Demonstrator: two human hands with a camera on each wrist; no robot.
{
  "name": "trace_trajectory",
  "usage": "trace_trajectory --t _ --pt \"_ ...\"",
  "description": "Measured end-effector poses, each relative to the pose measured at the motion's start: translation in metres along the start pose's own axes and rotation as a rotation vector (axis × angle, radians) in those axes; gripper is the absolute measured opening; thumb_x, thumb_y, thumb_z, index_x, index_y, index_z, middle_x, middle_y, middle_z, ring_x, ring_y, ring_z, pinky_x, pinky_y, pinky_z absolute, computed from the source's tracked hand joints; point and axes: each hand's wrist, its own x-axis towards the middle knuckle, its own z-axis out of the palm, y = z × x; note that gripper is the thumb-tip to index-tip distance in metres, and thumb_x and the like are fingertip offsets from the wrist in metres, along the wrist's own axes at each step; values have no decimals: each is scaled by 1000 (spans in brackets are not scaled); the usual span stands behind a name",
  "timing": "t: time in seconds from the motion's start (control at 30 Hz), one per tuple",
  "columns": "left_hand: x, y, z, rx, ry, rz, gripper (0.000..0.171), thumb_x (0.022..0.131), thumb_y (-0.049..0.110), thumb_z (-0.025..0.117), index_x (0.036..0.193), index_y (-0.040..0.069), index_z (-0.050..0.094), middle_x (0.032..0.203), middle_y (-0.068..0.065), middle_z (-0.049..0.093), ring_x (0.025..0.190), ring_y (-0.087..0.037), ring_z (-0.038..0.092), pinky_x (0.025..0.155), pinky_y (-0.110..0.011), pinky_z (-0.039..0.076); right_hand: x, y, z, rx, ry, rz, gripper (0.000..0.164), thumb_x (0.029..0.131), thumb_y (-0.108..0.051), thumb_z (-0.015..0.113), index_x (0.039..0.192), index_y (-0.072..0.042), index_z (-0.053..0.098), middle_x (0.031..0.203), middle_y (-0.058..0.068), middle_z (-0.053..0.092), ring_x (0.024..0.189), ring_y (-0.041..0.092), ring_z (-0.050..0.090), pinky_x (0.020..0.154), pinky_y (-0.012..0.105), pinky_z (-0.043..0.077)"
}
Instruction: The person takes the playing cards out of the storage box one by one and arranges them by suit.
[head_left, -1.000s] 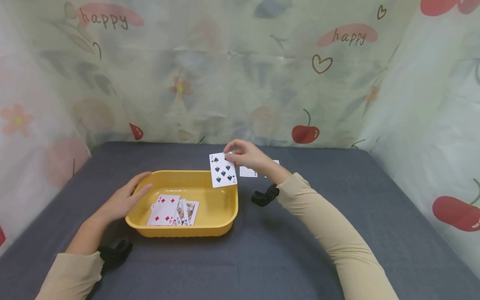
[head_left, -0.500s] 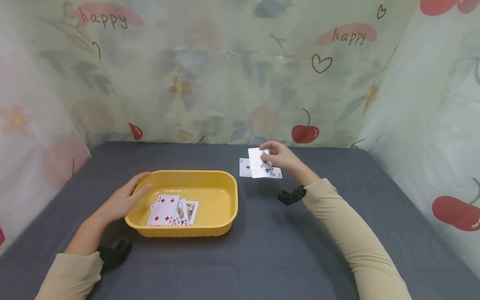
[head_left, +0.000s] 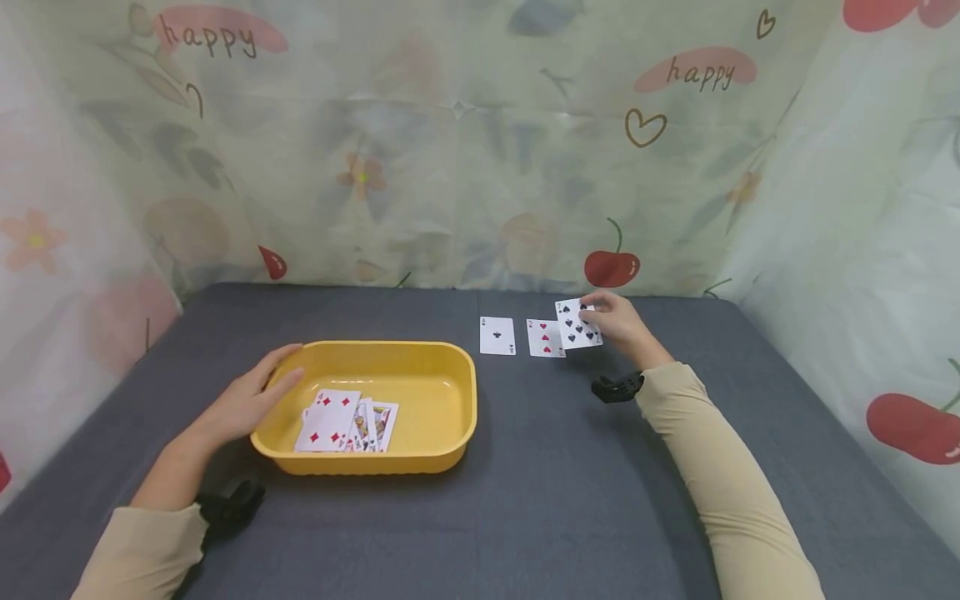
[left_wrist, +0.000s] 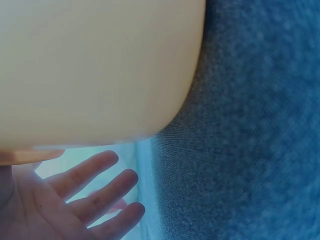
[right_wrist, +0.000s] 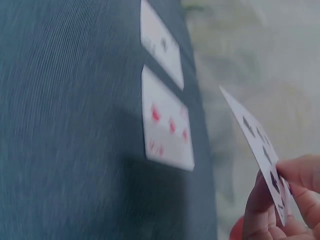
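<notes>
My right hand (head_left: 621, 327) pinches a seven of spades (head_left: 573, 327) by its upper right edge, raised above the table. The held card covers part of a three of hearts (head_left: 543, 340) in the head view. In the right wrist view, that three of hearts (right_wrist: 167, 122) lies flat and apart from the held card. An ace of clubs (head_left: 497, 343) lies to its left. At the left end of a yellow tray (head_left: 427, 400), my left hand (head_left: 243, 402) rests with fingers extended along the outer wall, as the left wrist view's spread fingers (left_wrist: 102, 196) also show.
Inside the tray, a four of diamonds (head_left: 330, 419) overlaps several other cards, including face cards (head_left: 384, 421), at the left. Dark grey cloth (head_left: 555, 517) covers the table. A patterned curtain (head_left: 457, 167) closes off the back and both sides.
My right hand has carried the seven of spades rightward from above the tray, past the ace of clubs, to beside the three of hearts. My left hand and the tray have stayed put.
</notes>
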Motion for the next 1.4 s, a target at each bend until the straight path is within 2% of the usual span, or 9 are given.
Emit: trace_trajectory --t 0.17,0.4,0.73,1.0,1.2,1.23,1.4 --pt "-1 0 0 0 4 13 68 98 49 35 149 8 16 149 -28 23 133 -47 28 103 -64 27 5 16 -8 -48 58 58 41 93 -13 50 132 0 46 125 20 49 92 17 51 66 18 44" --pt "-1 0 0 -3 -2 8 69 98 50 35 149 8 15 150 -28 22 132 -47 28 103 -64 27 9 27 -12 -114 84 92 41 92 -11 47 132 0 47 135 24 44 108 26 45 80 29 40" --pt "-1 -1 1 -5 3 1 69 97 50 35 149 8 15 150 -28 22 132 -46 28 103 -64 27 14 32 -10 -120 75 99 45 89 -6 43 134 2 45 140 25 40 111 27 43 89 35 41" --pt "0 -1 1 -2 2 -2 70 97 51 35 149 8 15 150 -27 22 132 -46 29 103 -64 27 14 30 -9 -118 77 94 46 89 -3 42 134 4 44 138 26 43 112 28 46 89 34 43" --pt "-1 -1 1 1 2 -1 70 97 51 34 149 8 14 150 -27 22 131 -45 30 103 -64 28 20 35 -8 -118 74 100 46 88 -5 45 133 2 46 137 26 43 112 29 46 96 40 42" --pt "-1 -1 1 2 4 0 70 97 50 34 149 8 15 150 -27 22 131 -45 30 103 -64 28 23 37 -9 -119 80 80 44 87 -6 48 130 1 50 133 26 47 107 27 49 91 39 45" --pt "-1 -1 1 7 7 3 69 98 50 34 149 8 15 150 -27 23 131 -45 31 102 -63 29 23 38 -9 -141 90 74 42 88 -8 51 128 4 50 130 26 48 105 26 50 89 39 46"
